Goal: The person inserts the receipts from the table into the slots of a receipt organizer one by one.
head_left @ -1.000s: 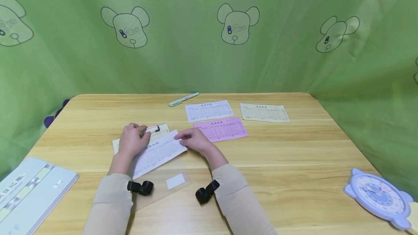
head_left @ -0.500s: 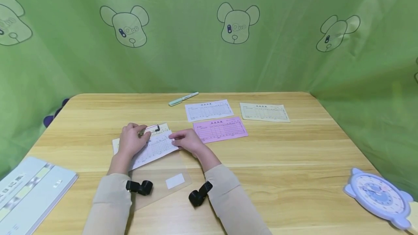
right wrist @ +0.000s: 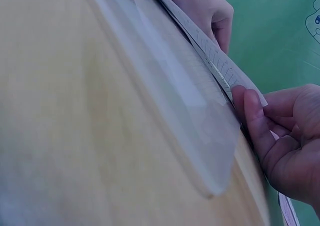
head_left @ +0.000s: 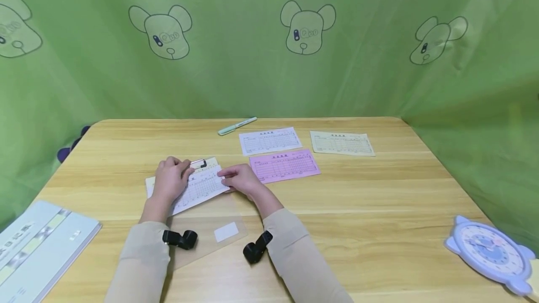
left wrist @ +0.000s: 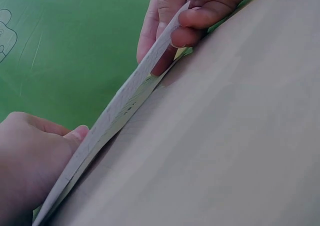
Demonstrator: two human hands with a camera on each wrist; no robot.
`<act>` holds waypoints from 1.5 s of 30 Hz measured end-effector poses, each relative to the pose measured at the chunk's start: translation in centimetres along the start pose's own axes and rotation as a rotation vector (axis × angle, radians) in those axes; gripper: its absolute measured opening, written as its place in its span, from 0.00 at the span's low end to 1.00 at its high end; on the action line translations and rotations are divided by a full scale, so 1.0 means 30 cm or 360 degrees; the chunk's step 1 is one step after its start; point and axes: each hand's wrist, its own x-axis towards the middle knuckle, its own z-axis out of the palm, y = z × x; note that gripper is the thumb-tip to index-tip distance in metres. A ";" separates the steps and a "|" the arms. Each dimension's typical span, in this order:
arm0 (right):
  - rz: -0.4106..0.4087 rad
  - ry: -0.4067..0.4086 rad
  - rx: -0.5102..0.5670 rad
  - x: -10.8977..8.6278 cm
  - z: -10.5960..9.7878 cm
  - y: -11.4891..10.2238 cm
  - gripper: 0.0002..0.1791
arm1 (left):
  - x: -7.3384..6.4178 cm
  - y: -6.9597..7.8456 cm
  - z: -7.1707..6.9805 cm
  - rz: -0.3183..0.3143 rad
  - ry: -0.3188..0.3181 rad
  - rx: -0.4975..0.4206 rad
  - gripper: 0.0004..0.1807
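Note:
A translucent clipboard (head_left: 202, 242) lies at an angle in front of me, with a metal clip (head_left: 198, 163) at its far end. My left hand (head_left: 170, 179) grips the clip, thumb at its near side. Over a pale yellow form (head_left: 212, 162) at that end lies a white printed form (head_left: 202, 191). My right hand (head_left: 242, 180) pinches this white form by its right corner. In the right wrist view, the thumb and fingers (right wrist: 252, 108) hold the corner raised over the clipboard. The white form's left end is partly hidden by my left hand.
Beyond the clipboard lie a pink form (head_left: 284, 166), another white form (head_left: 270, 141) and another yellow form (head_left: 342, 144). A mint highlighter (head_left: 237, 126) is behind them. A light blue book (head_left: 44, 251) sits at left, a lilac clock (head_left: 490, 251) at right.
My right hand has slid the white form left and away from me, toward the clip, and the form now covers more of the yellow one. My left hand has stayed at the clip.

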 end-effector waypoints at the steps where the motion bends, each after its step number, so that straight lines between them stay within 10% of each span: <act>1: 0.0003 -0.0004 0.0002 0.001 0.001 -0.001 0.14 | 0.000 -0.001 -0.001 0.0000 -0.0001 0.0011 0.17; 17: 0.0033 -0.0040 0.0101 0.035 0.004 -0.030 0.14 | 0.010 -0.010 0.001 0.0023 0.0018 -0.0028 0.16; 45: 0.0011 0.0081 -0.0246 0.083 0.017 -0.059 0.12 | 0.011 -0.018 0.003 0.0051 0.0041 -0.0013 0.16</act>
